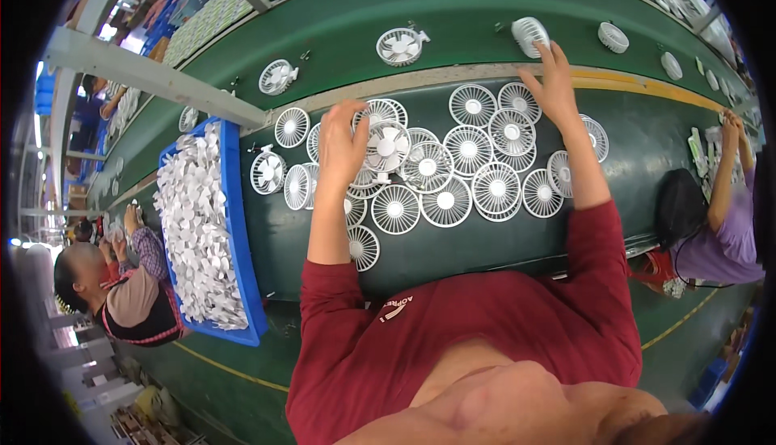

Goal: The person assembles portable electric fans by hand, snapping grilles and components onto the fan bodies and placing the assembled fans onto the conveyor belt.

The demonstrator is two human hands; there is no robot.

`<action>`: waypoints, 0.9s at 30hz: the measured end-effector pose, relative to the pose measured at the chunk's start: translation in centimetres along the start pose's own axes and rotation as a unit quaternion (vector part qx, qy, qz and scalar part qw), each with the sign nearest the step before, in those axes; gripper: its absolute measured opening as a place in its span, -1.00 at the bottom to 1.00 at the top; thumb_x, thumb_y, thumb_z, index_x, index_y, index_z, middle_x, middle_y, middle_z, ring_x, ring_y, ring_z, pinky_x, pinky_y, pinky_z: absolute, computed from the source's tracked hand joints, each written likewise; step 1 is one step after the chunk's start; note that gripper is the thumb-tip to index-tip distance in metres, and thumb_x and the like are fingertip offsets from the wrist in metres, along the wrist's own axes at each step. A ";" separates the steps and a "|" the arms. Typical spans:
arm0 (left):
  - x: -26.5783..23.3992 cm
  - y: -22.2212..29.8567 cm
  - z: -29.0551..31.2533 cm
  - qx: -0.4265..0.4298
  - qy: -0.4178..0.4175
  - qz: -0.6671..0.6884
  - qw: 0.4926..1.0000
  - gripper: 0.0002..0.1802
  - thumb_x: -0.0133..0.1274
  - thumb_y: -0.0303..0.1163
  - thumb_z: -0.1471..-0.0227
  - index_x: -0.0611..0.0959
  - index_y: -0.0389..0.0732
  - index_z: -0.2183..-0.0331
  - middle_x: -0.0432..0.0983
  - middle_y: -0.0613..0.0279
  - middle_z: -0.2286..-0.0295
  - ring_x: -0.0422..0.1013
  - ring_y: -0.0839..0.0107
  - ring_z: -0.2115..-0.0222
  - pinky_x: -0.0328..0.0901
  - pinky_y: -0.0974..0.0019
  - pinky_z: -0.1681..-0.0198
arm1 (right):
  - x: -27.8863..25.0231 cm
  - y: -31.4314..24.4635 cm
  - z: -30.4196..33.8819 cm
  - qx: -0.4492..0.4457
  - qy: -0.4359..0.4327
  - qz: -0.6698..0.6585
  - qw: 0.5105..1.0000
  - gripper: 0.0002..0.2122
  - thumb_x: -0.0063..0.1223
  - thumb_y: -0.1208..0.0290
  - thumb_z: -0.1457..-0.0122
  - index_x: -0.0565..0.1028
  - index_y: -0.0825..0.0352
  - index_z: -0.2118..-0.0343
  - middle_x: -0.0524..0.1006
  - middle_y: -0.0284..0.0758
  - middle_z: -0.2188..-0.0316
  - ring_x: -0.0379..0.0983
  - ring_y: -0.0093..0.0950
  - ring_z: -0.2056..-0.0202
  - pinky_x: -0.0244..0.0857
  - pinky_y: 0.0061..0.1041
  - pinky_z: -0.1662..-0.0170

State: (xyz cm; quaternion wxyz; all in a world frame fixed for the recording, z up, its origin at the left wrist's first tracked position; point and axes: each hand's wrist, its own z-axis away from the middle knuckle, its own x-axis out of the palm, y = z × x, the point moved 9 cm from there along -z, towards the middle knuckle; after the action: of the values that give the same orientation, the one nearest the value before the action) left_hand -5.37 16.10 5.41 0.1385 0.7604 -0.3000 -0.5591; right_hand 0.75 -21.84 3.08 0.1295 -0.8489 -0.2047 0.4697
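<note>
My left hand (343, 142) curls its fingers and thumb at the left edge of a white fan head (388, 147) with its blades showing. That fan head lies over several round white fan grilles (468, 149) spread on the dark green worktop. My right hand (556, 89) reaches across to the far conveyor, fingers and thumb apart, its fingertips at a tilted white fan head (530, 37). Another fan head (267, 172) lies left of the grilles, near the blue bin. Part of the grille pile beneath my left hand is hidden.
A blue bin (252, 283) full of small white parts stands at left. More fan heads (400, 46) with short wires sit along the green conveyor (469, 8). A grey metal beam (153, 77) crosses at upper left. Co-workers sit at left (133, 303) and right (719, 235).
</note>
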 end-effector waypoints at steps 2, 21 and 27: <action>0.7 0.3 0.5 0.032 -0.056 0.022 0.998 -0.67 0.09 -0.49 0.06 0.60 -0.23 0.16 0.49 0.02 0.11 0.34 0.02 0.03 0.22 0.11 -0.04 | -0.6 -1.9 2.9 -0.038 -0.120 -0.046 0.991 -0.39 0.22 0.20 -0.02 0.31 0.25 -0.15 0.21 0.02 -0.19 0.11 -0.04 -0.21 0.05 -0.18 -0.22; -1.6 -5.6 4.1 -0.144 0.030 0.297 0.943 -0.35 0.00 -0.54 0.02 0.25 -0.25 -0.14 0.28 0.01 -0.05 0.52 0.27 0.31 0.49 0.27 0.31 | 3.6 -7.7 8.0 0.246 -0.250 -0.772 0.530 -0.38 -0.14 0.00 -0.27 0.12 0.32 -0.24 0.22 -0.11 -0.21 0.20 -0.11 -0.19 0.24 -0.07 -0.12; 7.8 0.4 4.2 -0.213 -0.008 0.683 0.698 -0.18 0.15 -0.64 0.13 0.19 -0.11 -0.16 0.36 0.12 0.05 0.43 0.22 0.09 0.53 0.15 0.26 | 4.0 -9.9 9.3 0.239 -0.279 -0.673 0.641 -0.55 -0.09 0.28 -0.29 0.26 0.49 -0.14 0.38 -0.03 -0.08 0.40 -0.19 -0.05 0.44 -0.28 0.06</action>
State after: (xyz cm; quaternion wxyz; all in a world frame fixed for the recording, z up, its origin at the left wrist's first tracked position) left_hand -7.89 11.52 -1.78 0.6385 0.2919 -0.6109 -0.3660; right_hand -7.46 -10.97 -0.66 0.5454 -0.2446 -0.6266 0.5000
